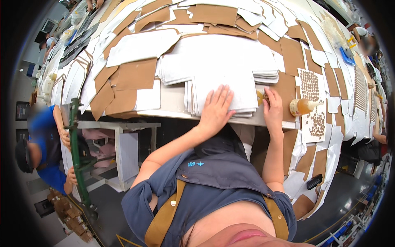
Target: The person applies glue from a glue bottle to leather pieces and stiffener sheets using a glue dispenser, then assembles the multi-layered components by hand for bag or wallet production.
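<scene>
My left hand [217, 105] lies open, palm down with fingers extended, on a stack of white cut sheets [205, 55] at the table's front edge. My right hand [271, 105] is just right of the stack, its fingers curled at a small yellow and brown thing [260, 96] that they partly hide; I cannot make out what it is. To its right stands a bottle of amber liquid [300, 106] with a pale nozzle, beside a white board [312, 86] dotted with many small brown round pieces.
Overlapping brown and white cut pieces [135, 74] cover much of the table [173, 88]. At the left a person in blue [49, 144] grips a green metal frame [77, 173] near a white stand [123, 127]. Other people [362, 39] are around the table's far sides. A black phone [313, 181] lies lower right.
</scene>
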Demonstrator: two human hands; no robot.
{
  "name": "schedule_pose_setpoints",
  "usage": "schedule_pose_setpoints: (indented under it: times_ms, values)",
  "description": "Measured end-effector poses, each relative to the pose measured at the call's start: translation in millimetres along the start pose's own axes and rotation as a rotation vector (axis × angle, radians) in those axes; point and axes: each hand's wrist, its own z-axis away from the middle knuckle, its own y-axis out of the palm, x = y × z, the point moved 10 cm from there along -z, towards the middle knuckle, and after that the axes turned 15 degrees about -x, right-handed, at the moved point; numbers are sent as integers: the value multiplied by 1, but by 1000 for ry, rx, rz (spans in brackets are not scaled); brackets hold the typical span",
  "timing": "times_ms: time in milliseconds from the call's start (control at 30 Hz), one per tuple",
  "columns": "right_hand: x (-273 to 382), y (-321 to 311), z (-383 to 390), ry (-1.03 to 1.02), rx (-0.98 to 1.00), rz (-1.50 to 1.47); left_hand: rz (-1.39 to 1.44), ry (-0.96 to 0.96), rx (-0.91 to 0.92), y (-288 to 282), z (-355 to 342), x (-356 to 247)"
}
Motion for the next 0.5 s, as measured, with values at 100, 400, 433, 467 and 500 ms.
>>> schedule_pose_setpoints:
  times_ms: [100, 400, 433, 467, 500]
  values:
    - [-1, -12, -24, 3, -86, 91, 29, -1, 3, 2, 1, 5]
    - [25, -1, -44, 13, -220, 126, 226, 119, 133, -9, -10, 25]
    - [30, 4, -41, 23, -219, 129, 289, 106, 144, -10, -9, 29]
    - [35, 12, -39, 31, -180, 106, 350, 93, 155, -12, -6, 31]
    - [38, 19, -37, 40, -143, 81, 352, 99, 163, -14, 0, 32]
